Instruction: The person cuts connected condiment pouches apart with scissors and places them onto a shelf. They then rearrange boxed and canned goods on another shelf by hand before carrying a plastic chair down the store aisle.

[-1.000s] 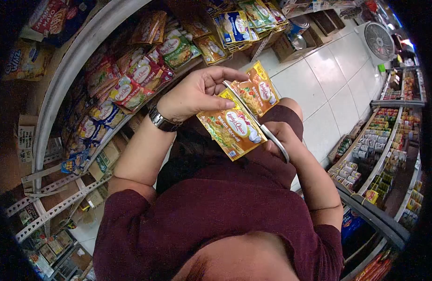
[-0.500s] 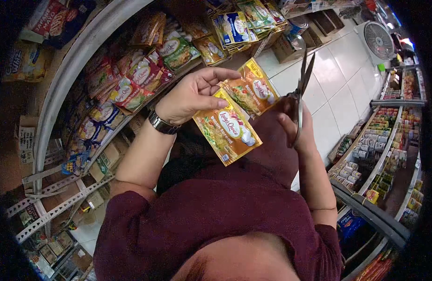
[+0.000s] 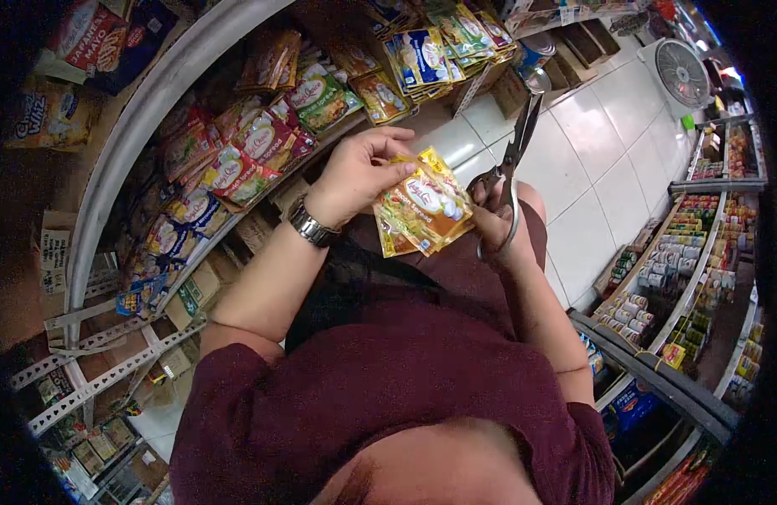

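Yellow-orange bacon spread sachets [image 3: 424, 204] overlap one another in front of my torso, pinched at their upper left side by my left hand [image 3: 361, 174]. A metal watch sits on that wrist. My right hand [image 3: 498, 225] is wrapped round the handles of a pair of scissors [image 3: 523, 139], whose blades point up and away from the sachets. The fingers of the right hand are beside the sachets' right edge; whether they touch it I cannot tell.
A shelf at the left carries several piles of spread sachets [image 3: 258, 139], with blue-and-white packs [image 3: 422, 57] at its far end. Canned goods [image 3: 662, 265] line shelves on the right. White floor tiles [image 3: 582, 177] lie between, and a fan [image 3: 681, 71] stands farther back.
The sachets, spread apart before, now lie stacked over each other. My right hand has moved left and down with the scissors, close to the sachets.
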`<state>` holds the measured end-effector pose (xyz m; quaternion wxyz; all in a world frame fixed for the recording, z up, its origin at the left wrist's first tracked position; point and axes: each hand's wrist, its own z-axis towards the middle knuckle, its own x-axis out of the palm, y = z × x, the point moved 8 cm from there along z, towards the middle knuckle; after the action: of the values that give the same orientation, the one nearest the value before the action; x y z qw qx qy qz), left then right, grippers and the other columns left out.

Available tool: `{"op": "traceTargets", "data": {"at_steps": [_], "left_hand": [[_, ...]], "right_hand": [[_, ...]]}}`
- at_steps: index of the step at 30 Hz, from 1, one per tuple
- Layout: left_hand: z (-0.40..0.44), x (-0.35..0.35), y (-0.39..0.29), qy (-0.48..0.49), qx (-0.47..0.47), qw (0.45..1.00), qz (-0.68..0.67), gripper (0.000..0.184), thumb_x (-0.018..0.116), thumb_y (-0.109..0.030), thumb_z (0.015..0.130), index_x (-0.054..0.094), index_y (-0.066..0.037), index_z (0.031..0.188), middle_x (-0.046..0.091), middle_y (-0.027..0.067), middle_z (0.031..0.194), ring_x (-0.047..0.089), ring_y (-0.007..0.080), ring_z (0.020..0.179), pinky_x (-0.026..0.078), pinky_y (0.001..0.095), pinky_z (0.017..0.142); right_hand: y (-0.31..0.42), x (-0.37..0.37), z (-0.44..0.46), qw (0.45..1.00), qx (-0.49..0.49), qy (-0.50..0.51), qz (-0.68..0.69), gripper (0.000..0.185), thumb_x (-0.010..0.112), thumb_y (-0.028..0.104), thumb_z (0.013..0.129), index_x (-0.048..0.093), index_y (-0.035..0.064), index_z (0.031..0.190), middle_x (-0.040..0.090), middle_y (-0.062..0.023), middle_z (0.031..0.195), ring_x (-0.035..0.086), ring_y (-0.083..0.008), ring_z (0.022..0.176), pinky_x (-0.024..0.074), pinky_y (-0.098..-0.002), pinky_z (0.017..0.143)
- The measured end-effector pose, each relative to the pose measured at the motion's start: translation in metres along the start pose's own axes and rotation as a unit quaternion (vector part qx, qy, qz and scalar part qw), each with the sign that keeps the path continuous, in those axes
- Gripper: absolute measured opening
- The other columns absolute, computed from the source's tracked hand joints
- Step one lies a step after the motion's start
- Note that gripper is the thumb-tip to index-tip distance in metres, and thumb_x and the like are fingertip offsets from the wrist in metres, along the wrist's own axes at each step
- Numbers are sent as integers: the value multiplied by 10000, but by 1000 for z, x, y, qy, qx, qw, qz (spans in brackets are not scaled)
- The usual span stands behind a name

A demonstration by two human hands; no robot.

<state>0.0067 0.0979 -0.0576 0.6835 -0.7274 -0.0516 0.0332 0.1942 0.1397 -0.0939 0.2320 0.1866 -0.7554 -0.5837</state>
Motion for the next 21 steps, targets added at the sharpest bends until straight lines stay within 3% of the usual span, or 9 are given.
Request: {"op": "traceTargets", "data": {"at_steps": [1, 3, 4, 8, 10, 12, 15, 20, 21], "left_hand": [[0, 1, -2, 4, 29, 995, 99, 88, 646, -75, 802, 623, -15, 862, 483, 141, 1246, 551, 74, 784, 470, 245, 698], [1, 8, 14, 21, 4, 1000, -10, 119, 637, -85, 815, 572, -21, 891, 545, 108, 1137, 537, 59, 782, 461, 243, 698], [-2, 13, 25, 72, -66, 994, -39, 134, 611, -78, 836, 525, -29, 927, 581, 52, 980, 528, 58, 834, 450, 234, 726], [10, 9, -1, 105, -44, 993, 3, 92, 564, -42, 859, 527, -23, 941, 575, 12, 865, 533, 67, 799, 453, 222, 726], [32, -22, -20, 40, -55, 992, 107, 126, 574, -99, 865, 513, -48, 962, 551, -18, 834, 527, 47, 710, 439, 190, 584], [61, -54, -51, -16, 21, 965, 263, 141, 535, -119, 871, 501, -50, 989, 559, 16, 822, 524, 63, 688, 441, 216, 564], [112, -95, -39, -57, -5, 930, 362, 200, 515, -109, 864, 479, -41, 1048, 567, 65, 808, 546, 106, 672, 467, 268, 577], [182, -112, 14, 7, 2, 760, 649, 284, 491, -59, 801, 530, -8, 1077, 612, 215, 936, 623, 323, 739, 494, 412, 633], [185, -105, 13, 10, 3, 761, 649, 284, 491, -59, 801, 530, -8, 1077, 612, 215, 936, 623, 323, 739, 494, 412, 633]], "right_hand": [[3, -1, 0, 1000, -4, 1, 2, 192, 601, 137, 746, 438, 68, 820, 449, 8, 738, 428, -91, 685, 376, -238, 625], [-3, 2, -2, 997, 59, 33, -35, 209, 564, 4, 713, 409, 96, 819, 424, 5, 784, 430, -108, 738, 364, -234, 658], [-7, 1, -1, 996, 51, 41, -56, 200, 567, 14, 725, 414, 99, 823, 416, 14, 769, 417, -102, 715, 349, -227, 638], [8, 5, -6, 997, 45, 47, -29, 184, 572, 30, 745, 424, 87, 838, 460, -5, 767, 486, -121, 703, 412, -244, 643], [16, 9, -9, 988, 75, 57, 120, 145, 566, 82, 789, 452, 48, 872, 546, -97, 927, 559, -200, 843, 452, -297, 733], [21, 4, -9, 983, 60, 78, 156, 128, 520, 118, 851, 466, 13, 901, 569, -207, 1113, 580, -313, 1016, 494, -368, 797], [9, -18, -11, 982, 64, -25, 177, 191, 561, 62, 802, 410, 33, 915, 572, -287, 1042, 632, -321, 844, 544, -385, 689], [-7, -49, -19, 984, 33, -45, 170, 179, 548, 51, 808, 416, 24, 925, 586, -268, 1011, 634, -314, 829, 549, -385, 684], [-11, -55, -20, 986, 29, -51, 158, 173, 545, 50, 810, 421, 22, 928, 592, -258, 996, 636, -309, 817, 550, -383, 677]]}}
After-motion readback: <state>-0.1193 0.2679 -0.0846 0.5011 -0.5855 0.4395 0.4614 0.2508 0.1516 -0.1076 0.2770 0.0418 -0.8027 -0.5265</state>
